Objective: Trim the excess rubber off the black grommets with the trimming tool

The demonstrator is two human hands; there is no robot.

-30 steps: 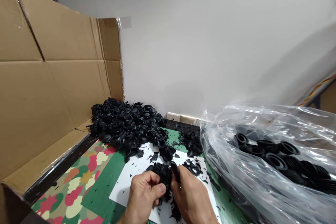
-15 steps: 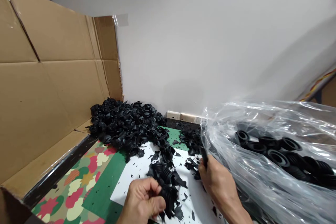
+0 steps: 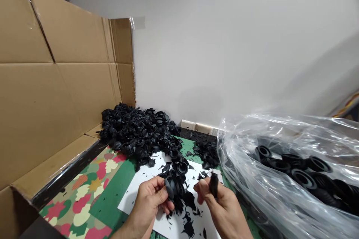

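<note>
My left hand [image 3: 150,201] pinches a black ribbed rubber piece [image 3: 169,188] between thumb and fingers, over a white sheet [image 3: 129,198]. More ribbed rubber parts with ragged thin edges [image 3: 181,168] lie just beyond it. To its right, my right hand [image 3: 224,205] is closed round a slim black object [image 3: 214,186]; the fist hides most of it, so its kind does not show. Torn black scraps [image 3: 188,226] are scattered on the sheet between and below the hands.
A large heap of black rubber parts [image 3: 140,130] rests against a cardboard wall [image 3: 84,93] at left. A smaller scrap pile [image 3: 206,153] lies beyond my right hand. At right, a clear plastic bag [image 3: 238,164] holds black rubber rings [image 3: 304,178]. A white wall [image 3: 224,52] stands behind.
My right hand has moved left and down, closer to my left hand. My left hand has risen slightly, and the rubber piece shows between its fingers. The view has shifted a little.
</note>
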